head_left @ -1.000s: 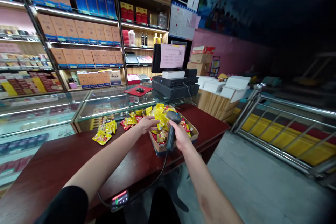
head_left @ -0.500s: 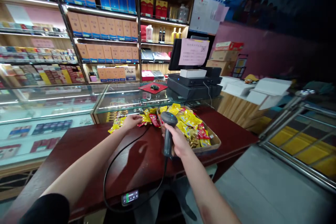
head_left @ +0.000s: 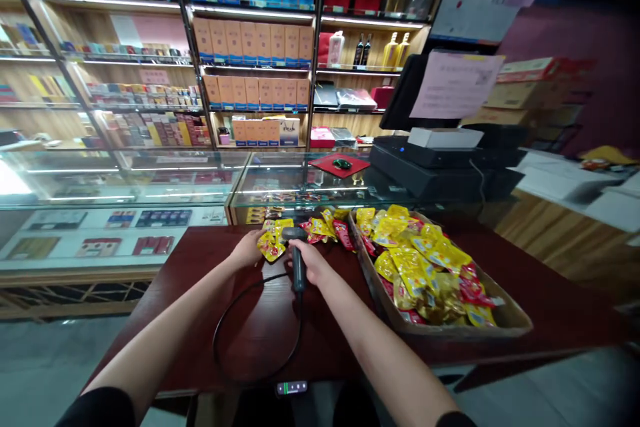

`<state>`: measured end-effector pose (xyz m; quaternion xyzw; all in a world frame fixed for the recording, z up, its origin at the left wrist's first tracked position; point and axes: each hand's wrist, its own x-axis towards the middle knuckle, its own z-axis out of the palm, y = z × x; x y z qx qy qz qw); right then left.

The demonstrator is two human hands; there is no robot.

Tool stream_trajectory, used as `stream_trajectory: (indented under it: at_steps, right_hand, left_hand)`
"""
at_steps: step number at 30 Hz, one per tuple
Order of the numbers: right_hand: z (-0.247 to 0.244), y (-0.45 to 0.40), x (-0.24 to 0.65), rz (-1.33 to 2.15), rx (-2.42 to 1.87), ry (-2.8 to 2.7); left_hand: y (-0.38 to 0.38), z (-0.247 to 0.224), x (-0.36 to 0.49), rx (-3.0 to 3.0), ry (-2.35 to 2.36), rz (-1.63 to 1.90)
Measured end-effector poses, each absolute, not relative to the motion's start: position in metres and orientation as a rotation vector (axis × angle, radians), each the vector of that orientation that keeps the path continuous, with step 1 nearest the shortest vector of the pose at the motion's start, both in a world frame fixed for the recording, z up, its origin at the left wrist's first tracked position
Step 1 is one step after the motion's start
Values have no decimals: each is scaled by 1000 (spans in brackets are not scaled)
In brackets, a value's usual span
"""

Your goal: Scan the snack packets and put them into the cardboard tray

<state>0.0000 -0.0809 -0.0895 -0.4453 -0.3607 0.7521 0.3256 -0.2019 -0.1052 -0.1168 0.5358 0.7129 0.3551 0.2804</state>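
Your right grip (head_left: 311, 261) is closed around a corded barcode scanner (head_left: 299, 268), its head just beside yellow snack packets (head_left: 270, 247) under your open left grip (head_left: 247, 248)

My bare left forearm (head_left: 167, 323) and right forearm (head_left: 373, 347) reach forward from the near edge and angle inward, with black sleeves (head_left: 103, 408) at the bottom. My left hand (head_left: 249, 248) lies palm down, its fingers stretched far and slightly curled. Just to its right, my right hand (head_left: 310, 262) is curled closed in a firm grip.
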Motion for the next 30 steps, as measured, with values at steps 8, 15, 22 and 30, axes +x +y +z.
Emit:
stream_trajectory:
  at_steps: [8,15,22,30]
  right_hand:
    - [-101,-70,-24,2080,-1218,-813]
    - [-89,-97,-4,2217,-995,-736]
    - [-67,-139,44,2092,-872,-980]
    - [-58,-192,97,1896,-923,-1252]
  left_hand:
    - [-123,-141,-214,1853,1937,654]
    - [-151,-135,-203,1586,1789,1086]
    - [-156,-111,-176,993,1366,1181]
    - [-148,-77,-127,580,1230,1134]
